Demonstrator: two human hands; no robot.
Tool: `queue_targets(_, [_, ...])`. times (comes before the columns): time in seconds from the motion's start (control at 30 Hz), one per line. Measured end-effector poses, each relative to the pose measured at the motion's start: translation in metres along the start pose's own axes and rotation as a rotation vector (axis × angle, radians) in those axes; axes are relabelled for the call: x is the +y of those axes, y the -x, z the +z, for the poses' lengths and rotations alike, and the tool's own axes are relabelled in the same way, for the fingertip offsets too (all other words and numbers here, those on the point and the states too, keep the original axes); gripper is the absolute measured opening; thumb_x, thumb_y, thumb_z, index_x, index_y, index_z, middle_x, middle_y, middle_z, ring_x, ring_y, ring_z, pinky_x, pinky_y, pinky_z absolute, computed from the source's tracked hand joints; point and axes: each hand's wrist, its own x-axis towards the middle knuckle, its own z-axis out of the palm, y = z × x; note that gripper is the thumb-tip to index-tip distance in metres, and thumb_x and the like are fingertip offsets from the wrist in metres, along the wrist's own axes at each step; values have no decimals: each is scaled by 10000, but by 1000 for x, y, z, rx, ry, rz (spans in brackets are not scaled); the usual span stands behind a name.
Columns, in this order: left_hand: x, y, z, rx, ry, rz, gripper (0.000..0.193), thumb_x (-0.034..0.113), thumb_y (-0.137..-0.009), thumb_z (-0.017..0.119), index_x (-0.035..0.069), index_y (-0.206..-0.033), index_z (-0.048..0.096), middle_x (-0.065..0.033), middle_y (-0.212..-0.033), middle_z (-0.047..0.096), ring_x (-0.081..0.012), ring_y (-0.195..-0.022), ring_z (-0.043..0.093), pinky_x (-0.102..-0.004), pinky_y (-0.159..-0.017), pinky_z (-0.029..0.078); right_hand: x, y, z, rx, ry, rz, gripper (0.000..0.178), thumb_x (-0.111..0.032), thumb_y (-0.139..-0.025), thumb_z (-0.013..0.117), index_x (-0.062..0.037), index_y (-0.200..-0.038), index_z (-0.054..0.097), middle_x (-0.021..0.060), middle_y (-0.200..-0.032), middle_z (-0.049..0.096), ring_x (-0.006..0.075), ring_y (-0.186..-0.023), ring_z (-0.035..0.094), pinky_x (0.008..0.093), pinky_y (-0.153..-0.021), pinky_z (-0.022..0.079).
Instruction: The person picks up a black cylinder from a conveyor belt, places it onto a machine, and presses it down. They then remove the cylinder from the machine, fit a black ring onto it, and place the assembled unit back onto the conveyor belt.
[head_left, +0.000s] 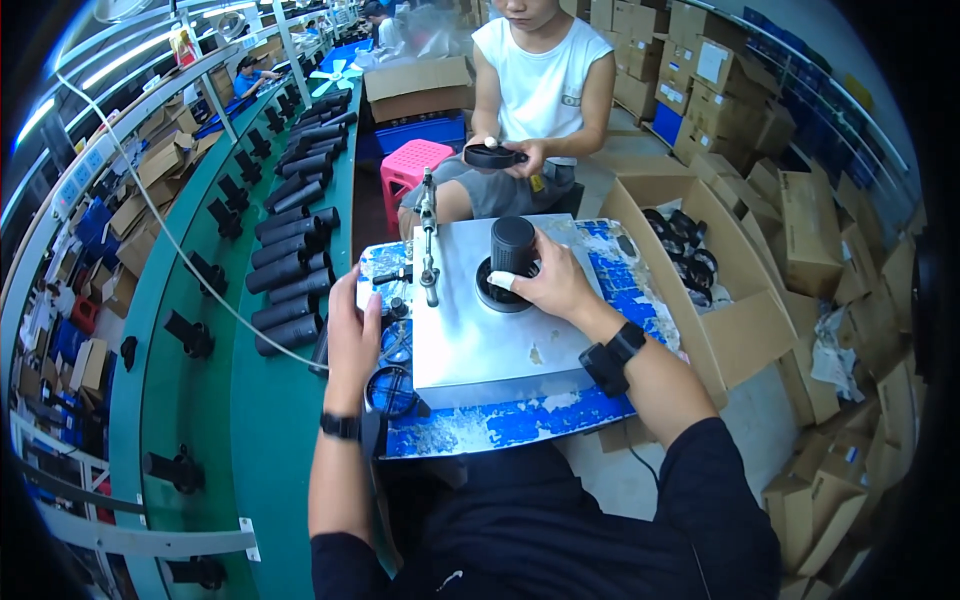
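A black cylindrical part [512, 246] stands upright in a round black seat [500, 292] near the middle of a flat metal plate [480, 345], which lies on a blue, paint-chipped surface [520, 415] directly in front of the person. The right hand [550, 282] comes in from the right with the wrist bent inward, its grip closed around the lower side of the cylinder, thumb pointing left along the rim of the seat and fingers wrapped behind (a black watch sits on the wrist). The forearm angles down and right toward the lower edge. The left hand [352, 335] stands edge-on at the left side of the plate, fingers straight and pressed together, resting against the plate's edge and clutching nothing that can be seen; its forearm runs almost straight down, with a dark band at the wrist. A slim metal post [429, 240] rises from the plate's left rear corner. Just left of the surface, a green conveyor [250, 420] carries rows of black tubes [290, 270]. On the right, an open cardboard box [745, 330] holds black ring-shaped parts [685, 255]. Across the surface sits another person in a white sleeveless top, whose hands hold a flat black round part [495, 155], beside a pink stool [412, 165].
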Motion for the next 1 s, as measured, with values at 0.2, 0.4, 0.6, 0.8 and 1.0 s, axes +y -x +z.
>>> queue_targets(0.2, [95,99,-97,-51,183,106,413,33,-962,732,34,-1367,653,-134,-1273,637,-167,-824,579,-257,-711,473,-88,-26,-62,353,-632,-227,466,-189,-877,871,10,-1255,684,164,-1151,771,287,-1029,760,452,-924,600])
queue_targets(0.4, [142,131,-114,384,286,317,343,83,-865,853,122,-1186,737,-94,-1161,654,-181,-828,588,-314,-662,489,-174,40,-16,187,71,-993,275,-173,-937,777,-139,-1198,701,68,-1228,759,221,-1077,698,412,-870,507])
queue_targets(0.6, [125,166,-126,146,27,536,452,147,-744,902,177,-1165,743,-63,-1145,660,-212,-833,608,-337,-632,484,-169,116,78,263,-3,-1146,284,-168,-935,708,-228,-1209,661,5,-1228,746,184,-1099,652,379,-816,424])
queue_targets(0.8, [108,188,-147,157,-132,567,423,125,-739,860,183,-1143,748,-80,-1164,673,-215,-866,642,-359,-642,490,-180,121,108,249,-112,-1166,340,-155,-898,758,-227,-1215,660,28,-1254,733,190,-1079,661,391,-841,439])
queue_targets(1.0, [33,157,-184,313,-370,235,580,141,-812,838,66,-1345,622,-194,-1239,674,-399,-1075,691,-461,-836,560,-152,96,110,-206,-228,-661,424,-72,-795,880,-122,-1161,672,63,-1168,692,170,-838,630,287,-683,442])
